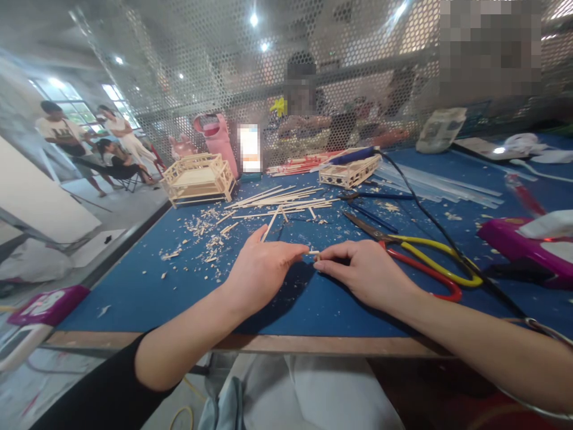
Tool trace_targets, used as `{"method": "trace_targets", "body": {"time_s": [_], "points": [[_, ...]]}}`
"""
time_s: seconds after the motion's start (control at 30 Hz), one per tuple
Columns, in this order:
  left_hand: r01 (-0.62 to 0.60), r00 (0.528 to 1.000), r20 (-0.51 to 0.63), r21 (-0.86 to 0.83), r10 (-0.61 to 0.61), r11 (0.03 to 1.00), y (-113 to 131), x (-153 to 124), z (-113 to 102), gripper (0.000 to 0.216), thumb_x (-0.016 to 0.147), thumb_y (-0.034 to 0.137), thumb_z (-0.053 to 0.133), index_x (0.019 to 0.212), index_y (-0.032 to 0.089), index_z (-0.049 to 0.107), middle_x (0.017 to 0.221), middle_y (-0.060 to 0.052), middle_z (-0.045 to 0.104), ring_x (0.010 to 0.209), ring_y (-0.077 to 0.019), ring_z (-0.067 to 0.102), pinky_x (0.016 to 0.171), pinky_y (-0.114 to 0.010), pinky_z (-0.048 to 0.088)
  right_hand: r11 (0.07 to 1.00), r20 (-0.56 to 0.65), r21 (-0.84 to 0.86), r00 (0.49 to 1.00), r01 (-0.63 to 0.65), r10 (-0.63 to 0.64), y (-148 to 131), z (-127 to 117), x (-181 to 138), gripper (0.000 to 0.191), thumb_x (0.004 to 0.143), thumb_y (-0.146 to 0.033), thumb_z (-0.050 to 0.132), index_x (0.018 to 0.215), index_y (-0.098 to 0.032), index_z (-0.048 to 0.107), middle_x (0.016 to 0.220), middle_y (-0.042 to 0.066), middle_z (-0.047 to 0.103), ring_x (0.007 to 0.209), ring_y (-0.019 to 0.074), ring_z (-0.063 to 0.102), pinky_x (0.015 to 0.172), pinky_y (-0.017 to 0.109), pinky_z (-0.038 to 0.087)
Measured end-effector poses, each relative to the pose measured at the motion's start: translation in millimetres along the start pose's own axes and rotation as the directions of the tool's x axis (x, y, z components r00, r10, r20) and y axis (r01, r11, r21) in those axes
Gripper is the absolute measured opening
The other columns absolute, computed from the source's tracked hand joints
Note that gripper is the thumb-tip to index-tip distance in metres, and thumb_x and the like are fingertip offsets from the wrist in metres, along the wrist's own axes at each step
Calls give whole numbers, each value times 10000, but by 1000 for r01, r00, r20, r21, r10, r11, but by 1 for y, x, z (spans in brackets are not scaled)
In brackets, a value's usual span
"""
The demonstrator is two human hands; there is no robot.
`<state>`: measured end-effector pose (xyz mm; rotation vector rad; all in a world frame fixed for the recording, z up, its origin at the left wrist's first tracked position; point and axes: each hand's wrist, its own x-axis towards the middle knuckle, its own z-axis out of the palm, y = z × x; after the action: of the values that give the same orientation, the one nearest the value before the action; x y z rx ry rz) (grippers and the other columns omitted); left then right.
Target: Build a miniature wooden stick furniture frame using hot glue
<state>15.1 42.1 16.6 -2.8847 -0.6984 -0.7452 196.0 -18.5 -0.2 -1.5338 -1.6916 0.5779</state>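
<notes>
1. Near the frame's center, I see the left hand and right hand pinching 1 short wooden stick at its opposite ends.
2. Scissors with 2 handles, red and yellow, lie just right of center.
3. At upper left, 1 railed wooden model stands behind scattered wood chips.

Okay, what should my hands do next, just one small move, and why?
Perhaps firm up the right hand's grip on the short stick before easing the left hand off. Both hands meet at this thin piece, and pale wood scraps litter the blue table, so if dropped it might be hard to pick out.
</notes>
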Motion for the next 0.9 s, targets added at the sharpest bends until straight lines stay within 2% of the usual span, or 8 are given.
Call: {"method": "trace_targets", "body": {"time_s": [0.5,0.9], "points": [[2,1000,17,-23,-2,1000,1,0,-1,290,910,145,397,1016,196,663,893,-41,743,783,-164,694,1026,-555,334,990,-75,-77,989,120,-126,3,1,0,141,774,-221,613,714,-242,738,732,-23,740,685,166,673,637,251,491],[14,1000,0,-25,-14,1000,3,0,-1,247,906,154,441,1011,193,662,880,-37,745,767,-168,697,1039,-579,306,995,-51,-58,995,87,-90,1,0,-2,140,792,-216,608,734,-225,734,757,-23,742,708,159,671,648,238,484]]}}
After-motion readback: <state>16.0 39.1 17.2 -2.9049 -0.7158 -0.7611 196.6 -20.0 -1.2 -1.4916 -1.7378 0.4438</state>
